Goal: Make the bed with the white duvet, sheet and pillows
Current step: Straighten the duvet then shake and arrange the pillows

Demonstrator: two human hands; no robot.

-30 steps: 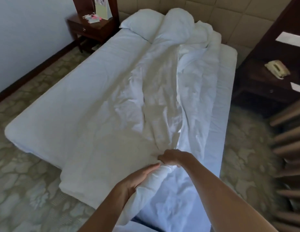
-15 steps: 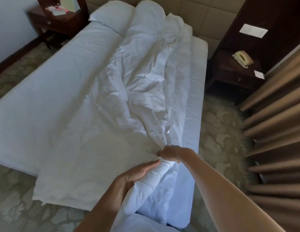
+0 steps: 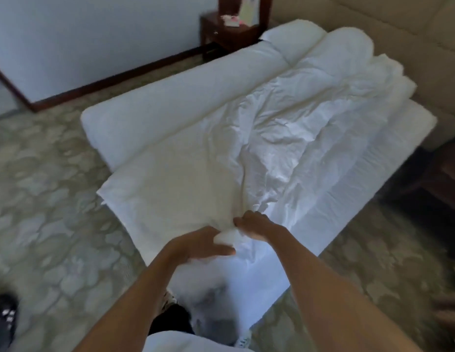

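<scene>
A crumpled white duvet (image 3: 284,138) lies lengthwise along the middle of the bed, reaching from the pillows down past the foot end. My left hand (image 3: 196,246) and my right hand (image 3: 256,226) grip a bunched edge of the duvet at the foot of the bed, close together. The white sheet (image 3: 170,107) covers the mattress and shows bare on the left side and along the right edge. Two white pillows (image 3: 295,39) lie at the head end, the right one partly under the duvet.
A dark wooden nightstand (image 3: 229,34) with small items stands left of the bed's head. Patterned carpet (image 3: 51,199) surrounds the bed. A padded beige headboard wall (image 3: 411,34) is at the far right. A dark shoe (image 3: 5,313) shows at bottom left. Dark furniture (image 3: 444,179) stands right of the bed.
The view has swung to the right around the foot of the bed, so the bed now runs diagonally. Both hands keep hold of the duvet's bunched edge, now closer together.
</scene>
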